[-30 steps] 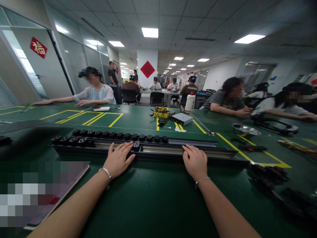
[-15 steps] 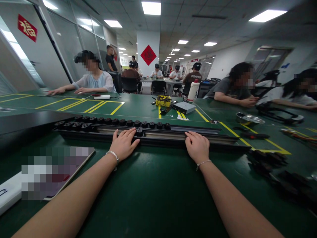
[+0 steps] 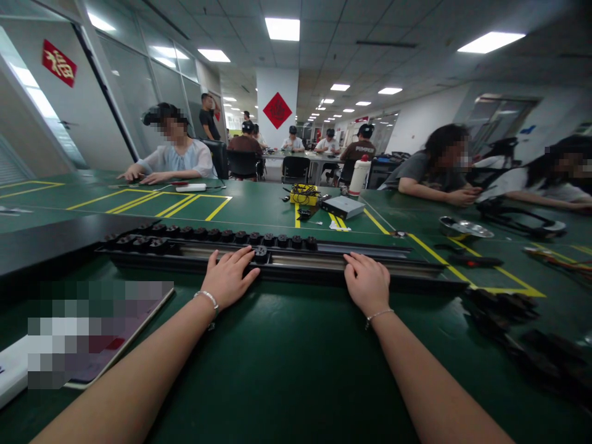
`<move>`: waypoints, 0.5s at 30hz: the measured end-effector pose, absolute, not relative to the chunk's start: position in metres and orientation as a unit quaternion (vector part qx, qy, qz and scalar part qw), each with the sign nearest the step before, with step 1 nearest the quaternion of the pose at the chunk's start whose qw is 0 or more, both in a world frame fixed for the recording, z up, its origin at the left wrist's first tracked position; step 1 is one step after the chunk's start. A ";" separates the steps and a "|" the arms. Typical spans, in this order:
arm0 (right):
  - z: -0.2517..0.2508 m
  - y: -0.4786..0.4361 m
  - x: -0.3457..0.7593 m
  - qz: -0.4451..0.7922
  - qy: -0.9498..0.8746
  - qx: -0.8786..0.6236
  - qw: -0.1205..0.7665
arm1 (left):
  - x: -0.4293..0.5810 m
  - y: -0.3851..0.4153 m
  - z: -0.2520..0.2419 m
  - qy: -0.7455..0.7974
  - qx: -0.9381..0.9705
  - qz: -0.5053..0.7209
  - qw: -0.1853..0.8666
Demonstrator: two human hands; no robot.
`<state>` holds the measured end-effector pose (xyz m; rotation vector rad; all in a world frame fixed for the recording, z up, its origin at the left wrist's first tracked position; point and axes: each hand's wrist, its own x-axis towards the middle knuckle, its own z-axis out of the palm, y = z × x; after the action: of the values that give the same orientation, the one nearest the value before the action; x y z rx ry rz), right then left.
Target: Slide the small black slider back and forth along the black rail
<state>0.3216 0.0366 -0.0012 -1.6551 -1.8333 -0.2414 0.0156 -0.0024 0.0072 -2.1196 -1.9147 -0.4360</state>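
Observation:
A long black power track (image 3: 305,275) lies across the green table, its channel facing up. A single black socket module (image 3: 261,253) sits in the channel near the middle. My left hand (image 3: 230,277) rests over the track with fingers stretched out and thumb apart, its fingertips at the left side of that module. Whether they press on it I cannot tell. Farther right, my right hand (image 3: 369,280) holds the track's near wall, fingers bent over the edge and thumb in front. Several more modules (image 3: 139,243) stand at the channel's left end.
A second track behind carries a row of modules (image 3: 226,236). At left lie a tablet-like device (image 3: 139,327) and a black panel (image 3: 55,240). Black parts (image 3: 504,305) and a metal bowl (image 3: 465,228) are to the right. Co-workers sit across the table.
The whole view has shifted slightly, with the scene lower in the picture. Both hands keep their places on the track. A co-worker at left has drawn their hands closer together.

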 end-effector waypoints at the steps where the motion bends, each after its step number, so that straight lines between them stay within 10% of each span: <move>1: -0.001 0.037 0.322 -0.093 -0.698 -0.632 0.323 | 0.015 -0.002 0.007 -0.657 -0.728 -0.149 0.126; 15: -0.001 0.036 0.321 -0.095 -0.697 -0.632 0.324 | 0.017 -0.002 0.010 -0.660 -0.727 -0.147 0.120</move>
<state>0.3213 0.0358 -0.0010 -1.6590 -1.8293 -0.2491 0.0167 -0.0015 0.0096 -2.1256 -1.9284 -0.4294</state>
